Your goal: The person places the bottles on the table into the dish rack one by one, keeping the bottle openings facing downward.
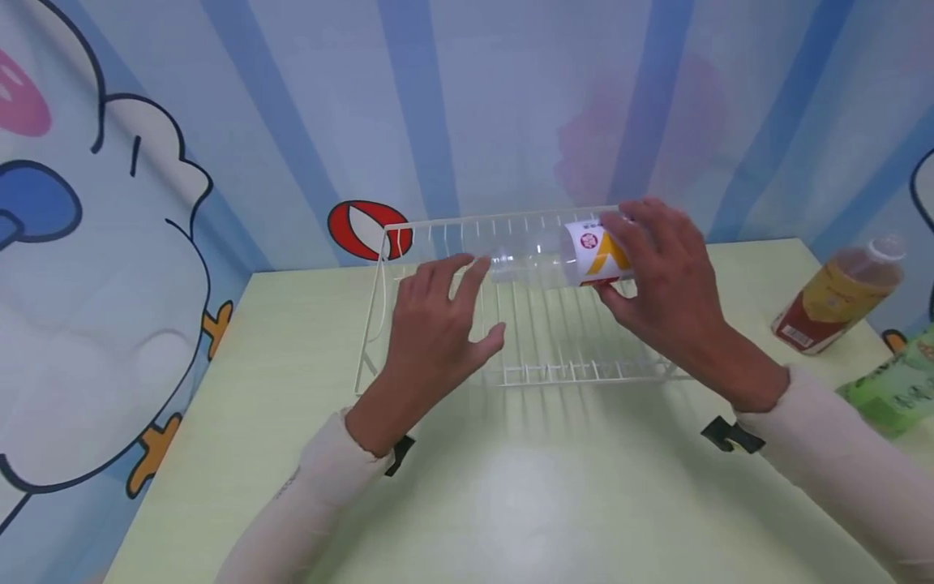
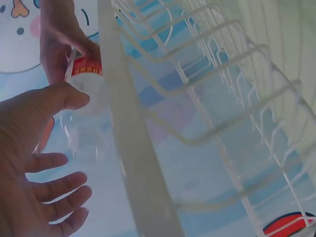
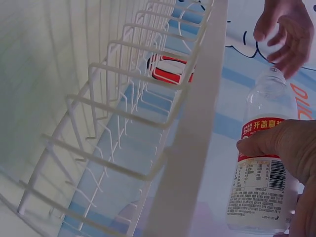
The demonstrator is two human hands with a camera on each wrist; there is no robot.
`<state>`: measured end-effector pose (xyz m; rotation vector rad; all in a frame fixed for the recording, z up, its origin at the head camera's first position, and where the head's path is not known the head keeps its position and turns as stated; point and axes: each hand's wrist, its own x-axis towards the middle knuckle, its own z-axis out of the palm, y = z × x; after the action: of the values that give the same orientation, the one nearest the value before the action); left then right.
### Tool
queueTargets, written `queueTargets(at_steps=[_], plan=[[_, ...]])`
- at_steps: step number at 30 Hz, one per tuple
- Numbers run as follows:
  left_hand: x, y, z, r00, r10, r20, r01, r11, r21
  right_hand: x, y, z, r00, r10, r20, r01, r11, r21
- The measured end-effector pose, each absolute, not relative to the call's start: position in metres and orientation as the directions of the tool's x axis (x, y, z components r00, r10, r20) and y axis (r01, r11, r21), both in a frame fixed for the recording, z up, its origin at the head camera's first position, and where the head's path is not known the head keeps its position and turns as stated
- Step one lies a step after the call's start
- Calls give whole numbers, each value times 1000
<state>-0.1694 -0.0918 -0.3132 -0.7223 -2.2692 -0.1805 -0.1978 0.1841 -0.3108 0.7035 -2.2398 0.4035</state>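
Observation:
A clear plastic bottle [image 1: 536, 264] with a white, red and yellow label lies on its side above the white wire rack [image 1: 584, 380]. My right hand [image 1: 674, 280] grips it round the label, and the right wrist view shows the thumb across the bottle's label [image 3: 259, 192]. My left hand [image 1: 436, 320] is at the neck end, its fingers spread and loosely bent, holding nothing. Fingertips of the left hand [image 3: 291, 37] come close to the bottle's mouth; whether they touch it I cannot tell. In the left wrist view, the rack's thick rail [image 2: 136, 148] stands beside the bottle [image 2: 86, 133].
The rack stands on a pale green table [image 1: 503, 487] near its back edge, against a striped cartoon wall [image 1: 496, 105]. On the right are a bottle with a yellow and red label [image 1: 835, 300] and a green-labelled bottle [image 1: 893, 389], partly cut off.

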Motion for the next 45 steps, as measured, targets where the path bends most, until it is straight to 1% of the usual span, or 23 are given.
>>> queueTargets(at_steps=[2,5,13,20,23,26,29,34,37,40,42,43,45], plan=[[-171,-83,-314,-551,461,696,553,826,-109,-197,182,-312,-568,-365,738,-603,794,-71],[-172,-75,-314,-539,469,700,539,831,-141,-195,179,-314,-564,-375,736,-611,788,-67],[-174,-70,-313,-541,471,697,511,842,-172,-192,174,-315,-550,-397,734,-622,782,-44],[-175,-71,-314,-535,472,701,524,836,-163,-191,171,-312,-487,-431,759,-656,755,8],[-176,-74,-314,-515,464,721,545,826,-142,-190,170,-310,-456,-444,771,-665,746,37],[-177,-75,-315,-483,459,745,568,812,-132,-189,170,-310,-440,-457,773,-671,739,55],[-177,-75,-317,-458,463,759,580,803,-139,-188,169,-311,-436,-459,774,-674,737,56],[-177,-77,-317,-444,462,768,575,804,-151,-188,170,-311,-443,-450,776,-667,744,51],[-177,-80,-316,-441,459,771,582,801,-143,-188,170,-311,-468,-431,771,-663,749,15],[-177,-83,-317,-441,452,775,588,798,-131,-188,172,-312,-525,-378,763,-659,747,-84],[-177,-85,-318,-438,448,779,590,797,-127,-187,174,-313,-586,-318,745,-655,727,-205],[-177,-86,-318,-436,446,782,591,797,-125,-186,175,-313,-627,-280,727,-645,710,-283],[-177,-87,-319,-430,441,788,592,796,-123,-184,176,-313,-729,-196,656,-598,648,-471]])
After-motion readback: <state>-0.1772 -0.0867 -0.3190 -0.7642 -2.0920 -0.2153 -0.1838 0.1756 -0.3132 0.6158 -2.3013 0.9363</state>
